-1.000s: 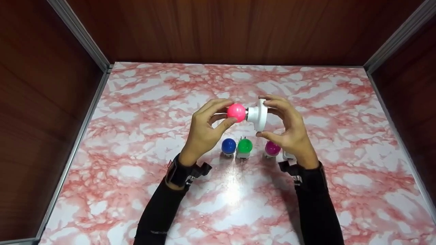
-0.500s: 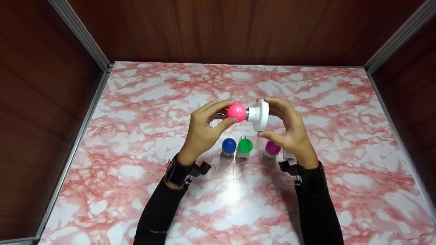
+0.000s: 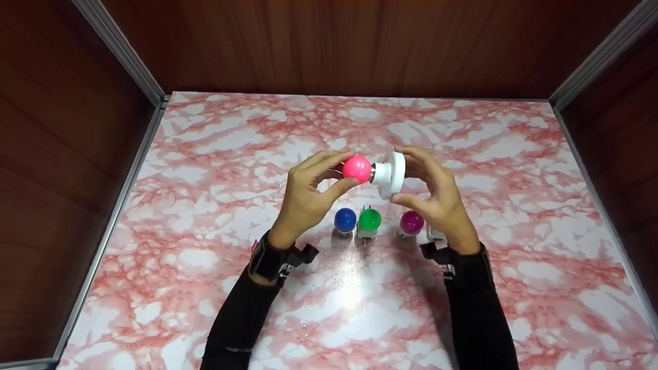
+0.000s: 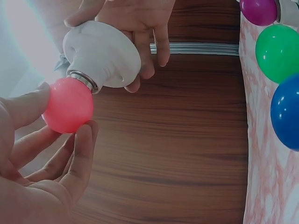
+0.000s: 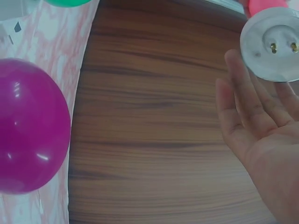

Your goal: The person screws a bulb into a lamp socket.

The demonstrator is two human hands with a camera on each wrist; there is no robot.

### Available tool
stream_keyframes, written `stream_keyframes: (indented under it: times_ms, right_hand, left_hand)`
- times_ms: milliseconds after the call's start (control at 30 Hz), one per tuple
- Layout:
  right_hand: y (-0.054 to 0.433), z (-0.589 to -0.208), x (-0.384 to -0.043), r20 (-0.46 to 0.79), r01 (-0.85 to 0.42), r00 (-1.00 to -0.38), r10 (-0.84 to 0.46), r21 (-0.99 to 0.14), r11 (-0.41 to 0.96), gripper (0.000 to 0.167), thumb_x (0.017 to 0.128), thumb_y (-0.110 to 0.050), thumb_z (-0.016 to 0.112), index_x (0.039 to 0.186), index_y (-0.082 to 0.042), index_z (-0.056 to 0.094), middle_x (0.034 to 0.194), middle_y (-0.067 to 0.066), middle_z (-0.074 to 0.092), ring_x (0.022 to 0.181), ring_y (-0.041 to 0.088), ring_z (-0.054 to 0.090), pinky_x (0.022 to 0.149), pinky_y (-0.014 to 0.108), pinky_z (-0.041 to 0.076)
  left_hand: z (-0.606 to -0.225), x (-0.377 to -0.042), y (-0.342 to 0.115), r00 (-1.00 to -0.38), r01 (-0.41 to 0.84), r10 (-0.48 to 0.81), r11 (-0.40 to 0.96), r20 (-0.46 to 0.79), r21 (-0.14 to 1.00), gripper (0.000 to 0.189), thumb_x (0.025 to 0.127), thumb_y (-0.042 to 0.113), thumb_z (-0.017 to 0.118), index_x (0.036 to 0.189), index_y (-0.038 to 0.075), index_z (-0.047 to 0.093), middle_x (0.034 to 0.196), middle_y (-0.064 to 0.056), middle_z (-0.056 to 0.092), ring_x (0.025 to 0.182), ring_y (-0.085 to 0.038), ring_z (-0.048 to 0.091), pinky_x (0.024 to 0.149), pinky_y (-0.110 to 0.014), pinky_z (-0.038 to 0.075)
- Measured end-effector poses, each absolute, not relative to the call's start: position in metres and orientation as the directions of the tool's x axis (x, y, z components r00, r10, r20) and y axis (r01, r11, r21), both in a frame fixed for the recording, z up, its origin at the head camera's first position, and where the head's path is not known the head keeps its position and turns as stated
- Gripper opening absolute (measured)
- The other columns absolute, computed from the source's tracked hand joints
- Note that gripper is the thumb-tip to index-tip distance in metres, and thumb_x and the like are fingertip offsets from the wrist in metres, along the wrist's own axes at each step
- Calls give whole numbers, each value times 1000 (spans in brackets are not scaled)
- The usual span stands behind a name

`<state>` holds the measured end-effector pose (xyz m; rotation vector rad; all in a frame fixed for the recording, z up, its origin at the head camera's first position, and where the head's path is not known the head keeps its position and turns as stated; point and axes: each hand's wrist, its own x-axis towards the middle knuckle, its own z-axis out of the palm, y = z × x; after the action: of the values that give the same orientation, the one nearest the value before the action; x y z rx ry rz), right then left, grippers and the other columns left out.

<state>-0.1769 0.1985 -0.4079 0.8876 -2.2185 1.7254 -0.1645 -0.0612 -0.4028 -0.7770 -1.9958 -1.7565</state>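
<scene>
Between thumb and fingers, my left hand point(image 3: 308, 198) pinches a pink light bulb point(image 3: 357, 169). The bulb's metal base is seated in the neck of a white round bulb holder point(image 3: 396, 174), with a band of metal still showing in the left wrist view. My right hand point(image 3: 434, 198) grips the holder's disc by its rim, thumb at the near edge and fingers at the far edge. Two brass contacts show on the holder's flat back point(image 5: 268, 58) in the right wrist view. Both things are held above the table, bulb to the left and holder to the right.
Below the hands on the marbled table point(image 3: 205, 308) stand a blue bulb point(image 3: 345, 220), a green bulb point(image 3: 370, 220) on a white base and a magenta bulb point(image 3: 412, 223). A white object point(image 3: 435, 234) beside the right wrist is partly hidden. Brown wooden panels point(image 3: 329, 46) surround the table.
The right hand's fingers have shifted round the holder's rim, and the holder has turned and tilted slightly. The left hand keeps its pinch on the pink bulb, nearly still.
</scene>
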Motion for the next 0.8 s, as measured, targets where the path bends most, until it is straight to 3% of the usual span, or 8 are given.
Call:
stream_keyframes:
  times_ms: [267, 500, 600, 800]
  right_hand:
    - [198, -408, -176, 499, -564, -802, -328, -813, 145, 72, 84, -8, 87, 148, 4, 55, 133, -5, 76, 121, 7, 73, 104, 24, 59]
    - [196, -410, -177, 500, -569, -799, -334, -809, 148, 67, 92, -20, 82, 148, 6, 55, 130, -20, 74, 116, 3, 73, 105, 23, 59]
    - [196, -411, -177, 496, -564, -802, -332, -812, 150, 66, 94, -24, 80, 147, 6, 55, 130, -19, 74, 115, 2, 74, 104, 22, 59]
    - [196, -408, -176, 489, -556, -808, -329, -818, 149, 66, 91, -10, 80, 149, 5, 53, 131, -15, 75, 117, 5, 73, 101, 22, 60]
  left_hand:
    - [-403, -165, -61, -773, 629, 169, 81, 611, 773, 45, 91, 12, 84, 131, -3, 73, 122, -20, 75, 102, -23, 78, 92, -31, 68]
    - [-403, -165, -62, -768, 636, 174, 93, 616, 766, 45, 91, 11, 84, 131, -4, 72, 123, -20, 75, 102, -24, 78, 93, -31, 67]
    - [-402, -165, -62, -766, 638, 177, 91, 618, 764, 45, 91, 10, 84, 130, -6, 72, 123, -21, 74, 103, -25, 78, 93, -31, 67]
    - [-403, -165, -61, -772, 627, 174, 52, 611, 777, 45, 91, 9, 83, 131, -7, 71, 126, -22, 73, 105, -28, 77, 93, -33, 68]
